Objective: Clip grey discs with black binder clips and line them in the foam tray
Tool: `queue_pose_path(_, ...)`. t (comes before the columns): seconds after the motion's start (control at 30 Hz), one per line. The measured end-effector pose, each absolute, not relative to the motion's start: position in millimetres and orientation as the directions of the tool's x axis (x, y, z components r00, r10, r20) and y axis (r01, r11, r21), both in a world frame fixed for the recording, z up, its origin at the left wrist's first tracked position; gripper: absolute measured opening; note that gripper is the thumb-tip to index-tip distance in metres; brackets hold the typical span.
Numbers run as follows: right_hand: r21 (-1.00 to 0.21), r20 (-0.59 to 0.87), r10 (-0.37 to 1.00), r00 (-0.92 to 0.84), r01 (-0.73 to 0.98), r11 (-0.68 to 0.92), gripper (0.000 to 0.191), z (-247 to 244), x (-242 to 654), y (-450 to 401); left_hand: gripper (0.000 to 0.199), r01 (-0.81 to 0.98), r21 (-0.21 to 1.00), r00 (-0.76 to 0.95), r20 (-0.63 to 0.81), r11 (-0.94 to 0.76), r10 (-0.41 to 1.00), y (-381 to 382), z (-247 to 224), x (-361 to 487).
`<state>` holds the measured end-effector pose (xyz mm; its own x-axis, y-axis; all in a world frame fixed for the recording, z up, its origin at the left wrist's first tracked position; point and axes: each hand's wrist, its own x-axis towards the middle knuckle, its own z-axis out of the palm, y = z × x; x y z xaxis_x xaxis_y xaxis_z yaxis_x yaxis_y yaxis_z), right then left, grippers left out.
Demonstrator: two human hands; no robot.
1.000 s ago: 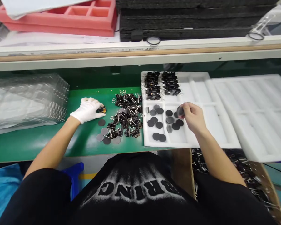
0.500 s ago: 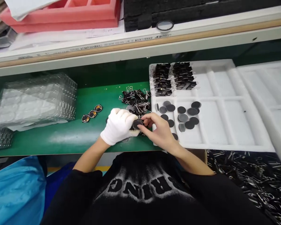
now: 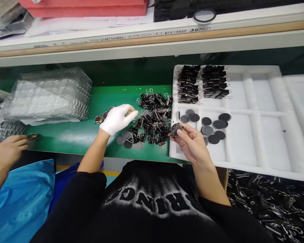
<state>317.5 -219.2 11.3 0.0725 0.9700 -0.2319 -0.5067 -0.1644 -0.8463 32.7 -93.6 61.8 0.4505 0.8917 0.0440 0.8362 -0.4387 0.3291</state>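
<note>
My right hand [image 3: 194,143] is closed on a dark round disc [image 3: 176,130], held between thumb and fingers over the left edge of the white foam tray [image 3: 248,162]. Black material shows around the disc's rim; I cannot tell whether a clip is attached. My left hand [image 3: 118,118], in a white glove, hovers over the green table with its fingers curled together. Whatever it may hold is hidden. Beside it lies a heap of black binder clips [image 3: 154,118], with several grey discs [image 3: 128,144] at its near left. Small round pieces with dark-and-gold faces [image 3: 98,119] lie partly behind the glove.
Stacked clear plastic trays [image 3: 50,98] stand at left. Rows of binder clips [image 3: 188,84] and loose discs [image 3: 214,139] lie in the foam tray. A co-worker's hand [image 3: 11,148] is at far left. A shelf edge [image 3: 116,45] crosses the back; a clip-filled box [image 3: 271,202] sits below right.
My hands have come apart. The left has moved away leftward from the disc, and the right keeps the disc, now nearer the foam tray. A co-worker's hand has appeared at far left.
</note>
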Motion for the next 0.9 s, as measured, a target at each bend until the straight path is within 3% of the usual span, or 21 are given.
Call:
queue_pose_path(0.1,-0.828,-0.262,0.965,0.028,-0.520,-0.210,0.036,9,312,-221,0.048,0.844,0.163,0.519,-0.015,-0.510,0.854,-94,60,49)
queue_pose_path(0.17,-0.829,-0.256,0.967,0.000,-0.515,-0.219,0.036,9,308,-224,0.045,0.833,0.038,0.554,-0.052,-0.553,0.831,-96,58,58)
queue_pose_path(0.23,-0.842,-0.233,0.972,-0.021,-0.496,-0.213,0.034,10,307,-226,0.038,0.829,0.026,0.559,-0.058,-0.558,0.827,-97,58,58)
queue_pose_path(0.3,-0.871,-0.181,0.983,-0.041,-0.457,-0.180,0.029,14,307,-228,0.036,0.840,0.128,0.532,-0.013,-0.527,0.846,-98,61,50)
queue_pose_path(0.4,-0.928,-0.057,0.992,-0.116,-0.361,-0.096,0.022,23,304,-223,0.033,0.798,0.373,0.490,0.055,-0.473,0.870,-102,71,36)
queue_pose_path(0.5,-0.959,0.008,0.968,-0.250,-0.277,-0.063,0.022,32,293,-208,0.028,0.674,0.619,0.528,-0.022,-0.403,0.849,-113,84,38)
queue_pose_path(0.6,-0.950,0.007,0.936,-0.353,-0.296,-0.104,0.028,36,277,-191,0.037,0.576,0.786,0.509,-0.130,-0.224,0.851,-125,91,54)
queue_pose_path(0.67,-0.937,-0.004,0.934,-0.356,-0.324,-0.127,0.031,35,271,-185,0.038,0.546,0.820,0.401,-0.077,-0.171,0.913,-130,90,62)
queue_pose_path(0.73,-0.936,-0.010,0.948,-0.317,-0.331,-0.120,0.031,34,270,-183,0.037,0.541,0.809,0.324,0.053,-0.231,0.945,-134,88,64)
queue_pose_path(0.8,-0.946,0.004,0.961,-0.275,-0.314,-0.086,0.031,35,274,-185,0.042,0.560,0.757,0.384,0.123,-0.337,0.915,-138,88,61)
queue_pose_path(0.9,-0.971,0.039,0.967,-0.253,-0.237,-0.023,0.026,40,284,-189,0.043,0.655,0.646,0.492,0.029,-0.392,0.870,-145,93,57)
